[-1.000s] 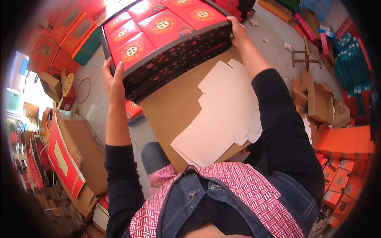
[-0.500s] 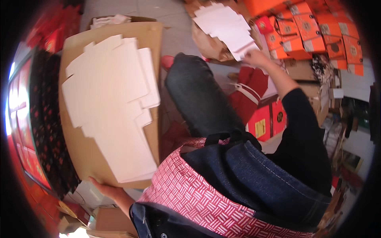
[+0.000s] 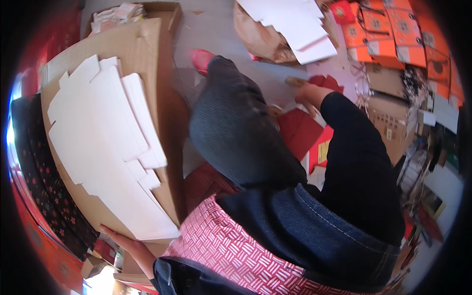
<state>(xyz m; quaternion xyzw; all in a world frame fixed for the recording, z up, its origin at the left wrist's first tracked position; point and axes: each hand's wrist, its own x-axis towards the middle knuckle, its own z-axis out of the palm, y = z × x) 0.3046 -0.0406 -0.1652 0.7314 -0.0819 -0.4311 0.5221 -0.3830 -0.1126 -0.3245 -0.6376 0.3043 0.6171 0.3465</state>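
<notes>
Flat white die-cut card blanks [image 3: 98,128] lie stacked and slightly fanned on a large brown cardboard box [image 3: 147,44] at the left. Against the box's near edge rests my left hand [image 3: 125,242], its visible fingers stretched along the cardboard. My right hand [image 3: 307,96] reaches down beyond my right thigh, over a dark red folded bundle [image 3: 299,132]. Its fingers look spread, though motion softens them, and I see nothing held in them. The hand covers most of the bundle's white tie. More white blanks [image 3: 300,22] sit on crumpled brown paper [image 3: 260,39] farther off.
Orange gift boxes [image 3: 376,29] with dark cords are stacked at the far right, beside brown cartons [image 3: 388,123]. Behind the big box is an open carton [image 3: 164,12] holding pale pieces [image 3: 118,17]. Dark floral material [image 3: 49,182] stands along the left.
My right hand has let go of the far white blanks and come back toward me, over the red bundle. The view has shifted, and the big box shows more of its right side.
</notes>
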